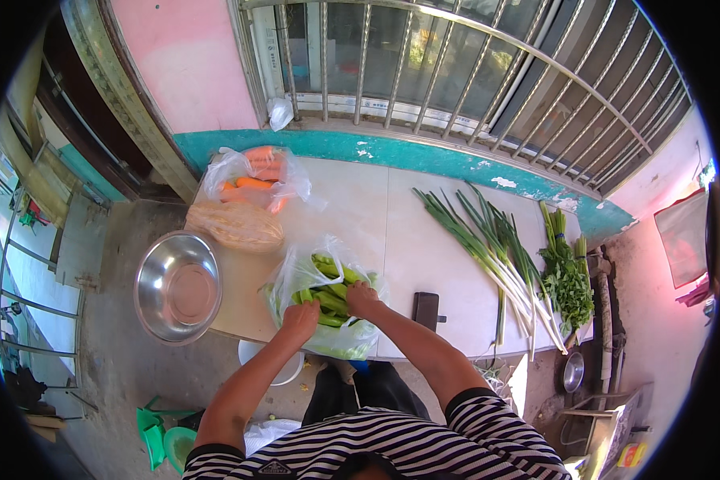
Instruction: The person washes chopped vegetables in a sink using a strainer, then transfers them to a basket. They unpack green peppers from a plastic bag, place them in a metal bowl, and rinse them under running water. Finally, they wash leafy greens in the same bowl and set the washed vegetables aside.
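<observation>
A clear plastic bag (342, 345) sits at the table's front edge, its mouth spread around several long green peppers (331, 300). My left hand (302, 318) is closed at the near left side of the bag's mouth, against the peppers. At the right side of the opening, my right hand (363, 299) has its fingers curled on the bag's rim, also close to the peppers. Some fingertips are hidden among plastic and peppers. Beyond the bag's left side lies a ribbed tan squash (235, 226).
A steel basin (179, 288) overhangs the table's left edge. Bagged carrots (258, 174) lie at the back left. A dark phone case (426, 309), scallions (498, 258) and tied leafy greens (567, 276) are on the right. Below stands a white bucket (288, 372). A barred window (444, 66) is behind.
</observation>
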